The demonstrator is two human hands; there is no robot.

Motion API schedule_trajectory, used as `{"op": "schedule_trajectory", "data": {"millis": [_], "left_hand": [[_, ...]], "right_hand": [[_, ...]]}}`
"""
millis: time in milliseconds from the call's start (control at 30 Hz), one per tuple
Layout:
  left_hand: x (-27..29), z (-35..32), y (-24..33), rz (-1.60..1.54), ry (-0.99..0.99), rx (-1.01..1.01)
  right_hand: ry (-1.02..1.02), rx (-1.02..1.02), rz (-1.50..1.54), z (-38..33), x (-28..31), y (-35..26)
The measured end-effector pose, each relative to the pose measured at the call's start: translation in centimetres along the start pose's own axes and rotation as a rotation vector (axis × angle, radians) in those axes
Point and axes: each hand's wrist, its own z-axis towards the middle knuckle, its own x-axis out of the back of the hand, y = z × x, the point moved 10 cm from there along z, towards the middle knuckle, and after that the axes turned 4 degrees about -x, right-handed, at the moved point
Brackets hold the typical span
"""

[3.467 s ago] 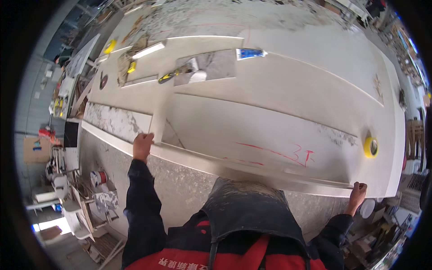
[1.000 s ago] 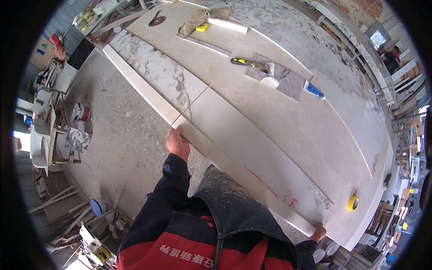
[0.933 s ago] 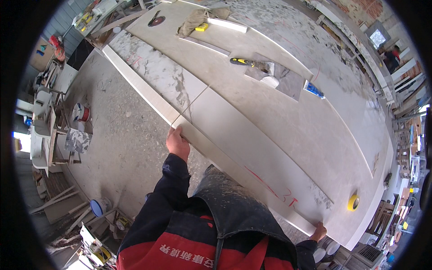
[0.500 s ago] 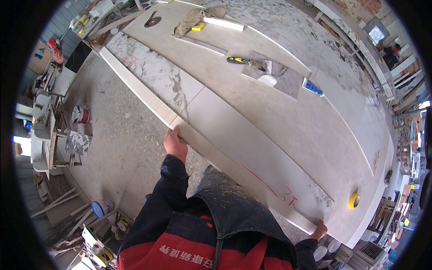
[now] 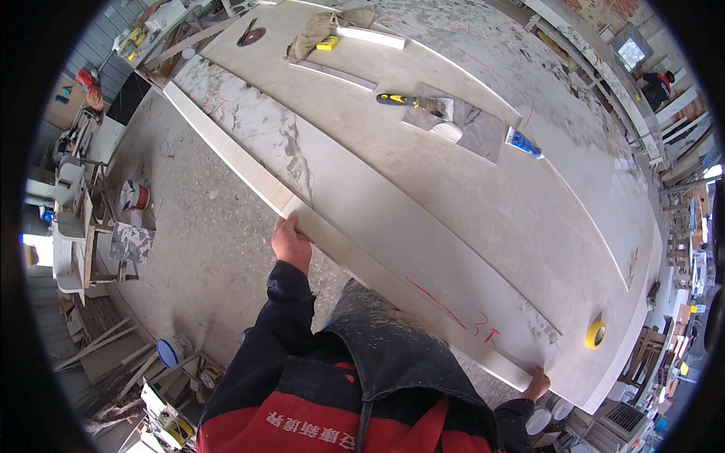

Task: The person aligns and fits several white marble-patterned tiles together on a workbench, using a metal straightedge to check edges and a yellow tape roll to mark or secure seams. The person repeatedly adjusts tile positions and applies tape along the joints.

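A long pale stone slab (image 5: 423, 249) with grey veins and red marks lies along the table's near edge. A narrow edge strip (image 5: 370, 264) runs along its near side. My left hand (image 5: 291, 245) grips this edge near its middle, beside a joint between a lighter and a darker length, thumb uppermost. At the near right end, my right hand (image 5: 537, 384) is closed on the slab's corner; part of its fingers is hidden. Beyond the slab, a scraper (image 5: 396, 100) with a black and yellow handle rests by a grey stone offcut (image 5: 483, 136) bearing a white lump (image 5: 447, 132).
On the worktop (image 5: 453, 189) lie a blue tube (image 5: 522, 142), a yellow tape roll (image 5: 596, 334), a yellow block (image 5: 327, 43), a brown cloth (image 5: 332, 26) and a dark disc tool (image 5: 251, 35). Buckets (image 5: 174, 350) and scraps stand at left. Another person (image 5: 658, 89) is far right.
The thin dark line across the slab, beyond my left hand, no longer shows clearly. My left hand sits slightly further left in view; my right hand is nearly unchanged.
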Motion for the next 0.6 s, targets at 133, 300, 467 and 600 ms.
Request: {"op": "schedule_trajectory", "data": {"millis": [133,300,467,600], "left_hand": [[0.3,0.1,0.3,0.023,-0.017,-0.015],[0.4,0.4,-0.1,0.042,-0.054,-0.016],[-0.4,-0.1,0.2,0.042,-0.051,0.01],[0.3,0.3,0.0,0.054,-0.049,0.009]], "right_hand": [[-0.007,-0.01,-0.001,-1.9,-0.1,-2.0],[-0.015,-0.029,0.04,-1.8,0.1,-1.2],[-0.025,-0.045,0.02,-1.0,0.0,-0.2],[-0.035,-0.051,0.063,-0.4,-0.2,0.7]]}}
